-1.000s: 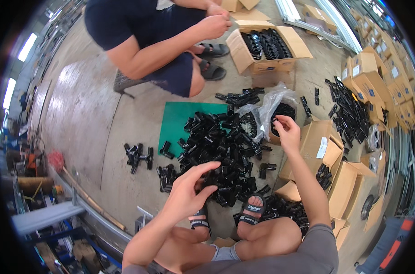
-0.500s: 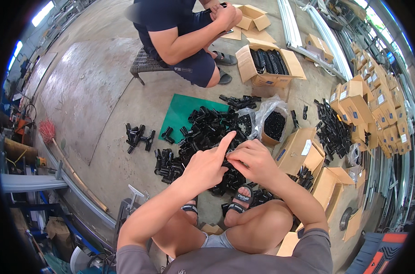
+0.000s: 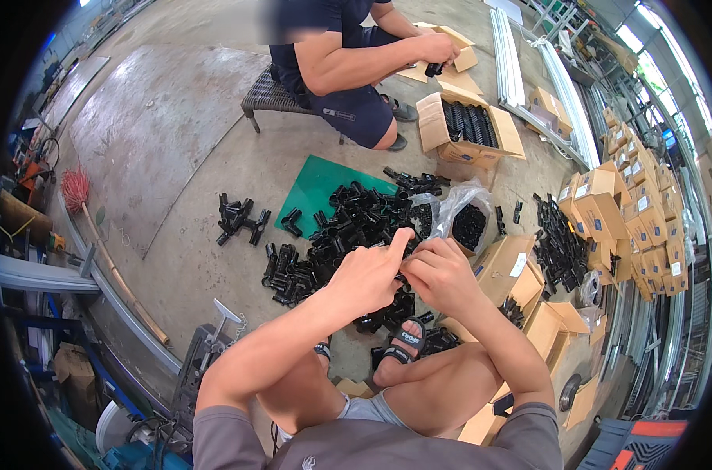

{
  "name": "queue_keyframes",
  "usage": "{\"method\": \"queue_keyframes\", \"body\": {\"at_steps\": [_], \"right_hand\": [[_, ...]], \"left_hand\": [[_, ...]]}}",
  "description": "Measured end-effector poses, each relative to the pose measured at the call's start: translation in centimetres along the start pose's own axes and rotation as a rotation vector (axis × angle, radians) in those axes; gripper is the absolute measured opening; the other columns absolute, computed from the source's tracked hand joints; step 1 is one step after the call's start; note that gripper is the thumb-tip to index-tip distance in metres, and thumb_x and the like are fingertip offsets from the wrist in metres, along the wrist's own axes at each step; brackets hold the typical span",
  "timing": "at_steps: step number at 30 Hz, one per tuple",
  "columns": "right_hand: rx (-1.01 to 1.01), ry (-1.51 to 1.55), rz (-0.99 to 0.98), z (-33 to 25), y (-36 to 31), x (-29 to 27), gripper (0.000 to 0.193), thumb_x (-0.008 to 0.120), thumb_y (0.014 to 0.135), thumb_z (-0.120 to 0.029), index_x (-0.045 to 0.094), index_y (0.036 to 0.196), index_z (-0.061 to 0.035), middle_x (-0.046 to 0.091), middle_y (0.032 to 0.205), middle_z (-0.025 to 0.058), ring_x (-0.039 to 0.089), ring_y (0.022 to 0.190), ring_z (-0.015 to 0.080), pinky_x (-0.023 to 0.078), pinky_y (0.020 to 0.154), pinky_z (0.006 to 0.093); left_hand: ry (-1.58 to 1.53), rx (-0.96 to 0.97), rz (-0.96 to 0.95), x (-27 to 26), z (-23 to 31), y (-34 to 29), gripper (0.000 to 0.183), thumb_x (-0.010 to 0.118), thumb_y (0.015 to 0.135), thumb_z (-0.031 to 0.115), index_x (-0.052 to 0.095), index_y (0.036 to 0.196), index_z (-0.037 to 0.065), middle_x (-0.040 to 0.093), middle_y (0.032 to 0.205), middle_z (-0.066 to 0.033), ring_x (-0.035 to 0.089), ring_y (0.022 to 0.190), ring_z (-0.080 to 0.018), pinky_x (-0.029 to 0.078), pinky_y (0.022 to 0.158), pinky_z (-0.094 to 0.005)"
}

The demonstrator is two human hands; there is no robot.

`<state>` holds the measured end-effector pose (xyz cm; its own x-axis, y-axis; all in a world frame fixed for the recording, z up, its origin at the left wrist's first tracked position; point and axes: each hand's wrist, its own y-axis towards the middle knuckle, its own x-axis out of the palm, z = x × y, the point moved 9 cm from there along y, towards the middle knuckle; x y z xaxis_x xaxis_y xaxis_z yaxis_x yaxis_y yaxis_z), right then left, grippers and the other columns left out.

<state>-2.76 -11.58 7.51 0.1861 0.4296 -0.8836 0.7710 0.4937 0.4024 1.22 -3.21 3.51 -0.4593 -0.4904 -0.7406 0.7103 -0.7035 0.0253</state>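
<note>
My left hand and my right hand meet in front of me, above a heap of black pipe joints. Curled fingers close my left hand, with its index finger pointing forward. The fingertips of my right hand are pinched together against it. Whatever sits between the two is too small or too covered to make out. Just beyond my right hand, small black parts fill a box lined with a clear plastic bag. Part of the heap lies on a green mat.
Across from me a co-worker on a woven stool holds a black piece over an open carton packed with black parts. Open cartons stand at my right, before stacked boxes. A red-headed broom lies left.
The co-worker's hands have moved right and down, now showing a black piece above the carton. My hands stay together in much the same pose; the whole view has shifted slightly.
</note>
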Motion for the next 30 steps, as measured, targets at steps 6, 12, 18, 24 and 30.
{"method": "queue_keyframes", "body": {"at_steps": [6,12,18,24,30], "right_hand": [[0.066,0.032,0.011,-0.3,0.8,-0.9,0.014,0.074,0.075,-0.007,0.07,0.089,-0.0082,0.065,0.104,0.0056,0.061,0.097,0.0264,0.047,0.083,0.0396],[0.015,0.093,0.079,0.4,0.3,0.0,0.01,0.07,0.079,-0.011,0.068,0.089,-0.0084,0.067,0.093,0.0052,0.063,0.093,0.0252,0.046,0.079,0.0388],[0.072,0.1,0.136,2.1,-1.1,0.4,0.014,0.074,0.082,-0.015,0.07,0.094,-0.0094,0.062,0.088,0.0029,0.058,0.094,0.0221,0.044,0.081,0.0369],[0.094,0.095,0.129,2.2,-1.4,-0.2,0.012,0.076,0.082,-0.015,0.073,0.092,-0.0104,0.063,0.089,0.002,0.057,0.094,0.0218,0.043,0.081,0.0357],[0.124,0.045,0.085,1.7,-0.7,-0.1,0.013,0.077,0.083,-0.018,0.074,0.094,-0.0115,0.066,0.093,0.0005,0.059,0.097,0.0203,0.043,0.085,0.0361]], "left_hand": [[0.0,-0.031,-0.001,-0.2,-0.8,0.0,0.057,0.077,0.077,0.008,0.038,0.119,0.006,0.07,0.089,-0.022,0.068,0.083,-0.0454,0.055,0.069,-0.0524],[0.039,-0.096,-0.038,-0.2,-0.7,0.4,0.053,0.076,0.079,0.011,0.039,0.116,0.004,0.069,0.085,-0.0244,0.069,0.085,-0.0456,0.055,0.073,-0.0549],[0.036,-0.077,-0.032,0.2,0.1,1.6,0.058,0.082,0.076,0.012,0.04,0.114,0.005,0.071,0.091,-0.0201,0.069,0.086,-0.0431,0.055,0.072,-0.05],[0.049,-0.056,-0.041,0.1,0.1,1.3,0.058,0.082,0.075,0.012,0.04,0.114,0.004,0.073,0.093,-0.0188,0.07,0.089,-0.0402,0.055,0.073,-0.0479],[0.051,-0.013,0.015,-0.4,-0.2,1.2,0.055,0.081,0.077,0.013,0.041,0.113,0.005,0.07,0.085,-0.0187,0.071,0.082,-0.0402,0.055,0.069,-0.049]]}}
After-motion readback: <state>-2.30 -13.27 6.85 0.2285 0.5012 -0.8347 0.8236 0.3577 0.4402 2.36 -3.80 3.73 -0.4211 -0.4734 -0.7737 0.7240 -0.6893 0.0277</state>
